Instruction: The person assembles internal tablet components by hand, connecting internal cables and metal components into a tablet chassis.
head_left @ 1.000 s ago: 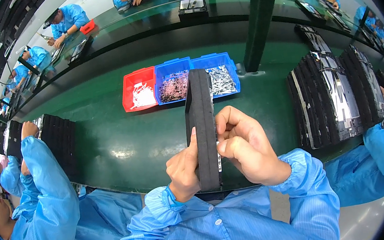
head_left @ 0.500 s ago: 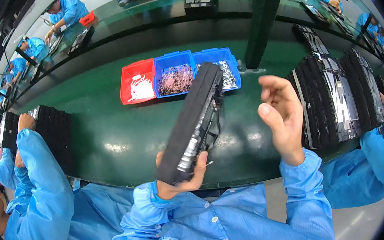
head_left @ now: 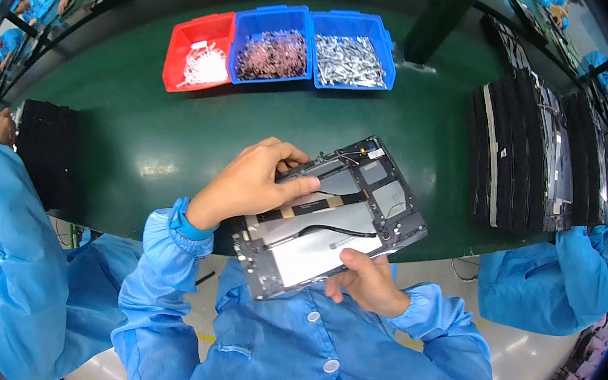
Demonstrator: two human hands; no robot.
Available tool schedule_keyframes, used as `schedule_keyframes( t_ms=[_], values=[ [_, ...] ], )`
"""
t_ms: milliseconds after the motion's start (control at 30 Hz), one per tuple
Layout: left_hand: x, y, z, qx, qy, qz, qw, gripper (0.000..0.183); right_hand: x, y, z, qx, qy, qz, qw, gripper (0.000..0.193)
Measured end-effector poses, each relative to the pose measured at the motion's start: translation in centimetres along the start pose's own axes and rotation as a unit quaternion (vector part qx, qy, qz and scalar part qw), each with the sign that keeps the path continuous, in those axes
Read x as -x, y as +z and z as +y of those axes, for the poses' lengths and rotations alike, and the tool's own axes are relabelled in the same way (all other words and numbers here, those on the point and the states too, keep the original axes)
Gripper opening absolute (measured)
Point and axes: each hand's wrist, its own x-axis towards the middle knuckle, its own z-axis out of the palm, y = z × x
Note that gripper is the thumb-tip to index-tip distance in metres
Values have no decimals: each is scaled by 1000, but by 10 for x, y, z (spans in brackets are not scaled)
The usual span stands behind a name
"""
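Observation:
An opened tablet (head_left: pixel 305 260) lies face-up between my hands, over the front edge of the bench. Silver battery plates, a black cable and small boards show in its dark frame. My left hand (head_left: pixel 261 180) grips its far edge, with the thumb lying over the inside and the other fingers partly hidden behind the rim. At the near edge, my right hand (head_left: pixel 372 284) has its thumb on top and its fingers partly under the frame.
On the green bench (head_left: pixel 138 134) stand a red bin (head_left: pixel 171 69) of white pieces, a blue bin (head_left: pixel 236 65) of small brownish parts and another blue bin (head_left: pixel 387 50) of silvery pieces. Stacked devices (head_left: pixel 516 156) stand right, a black stack (head_left: pixel 49 153) left. Co-workers sit on both sides.
The tablet has turned from standing on edge in my left hand to lying flat with its inside showing. My right hand, raised and empty before, has come down onto its near edge.

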Motion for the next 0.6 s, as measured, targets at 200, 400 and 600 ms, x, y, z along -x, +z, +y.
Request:
schedule_keyframes(
  t_ms=[200, 400, 600],
  values=[
    [3, 0, 10, -1, 14, 28, 1000, 33, 4, 29, -3, -49, -31, -45, 997, 35],
    [-4, 2, 14, -48, 103, 33, 993, 43, 2, 34, -9, -43, -40, -58, 997, 40],
    [-12, -1, 24, -94, 97, -19, 991, 45, 4, 31, -17, -35, -31, -52, 998, 39]
  ],
)
